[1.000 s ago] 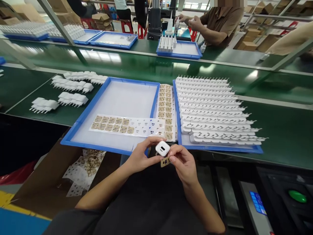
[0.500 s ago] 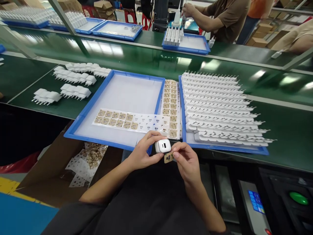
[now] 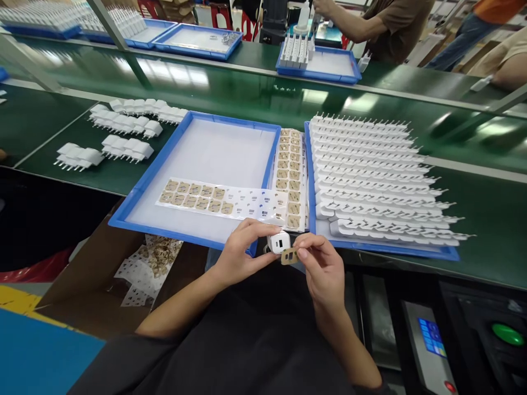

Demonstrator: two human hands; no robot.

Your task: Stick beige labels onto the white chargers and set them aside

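A white charger [image 3: 279,242] with port openings in its face is gripped between the thumb and fingers of my left hand [image 3: 242,251]. My right hand [image 3: 321,262] pinches a tan sticker [image 3: 289,256] with small cut-outs by its right edge, just below and right of the charger's face. Behind my hands, a partly used sticker sheet [image 3: 251,204] lies across a blue-rimmed tray [image 3: 144,232]. More sticker sheets [image 3: 293,181] are stacked between that tray and a second blue tray [image 3: 387,250], which holds rows of white chargers [image 3: 370,181].
White chargers [image 3: 127,148] stand in groups on the green table [image 3: 37,164] at left. An open cardboard box [image 3: 78,280] with waste sheets [image 3: 142,274] is below. Across the line, a person [image 3: 395,27] works beside another tray [image 3: 335,67]. A device with a screen [image 3: 431,337] stands lower right.
The camera view has shifted slightly. My hands have brought the charger and sticker a little up and to the right, with the charger's face turned somewhat. Both grips stay closed.
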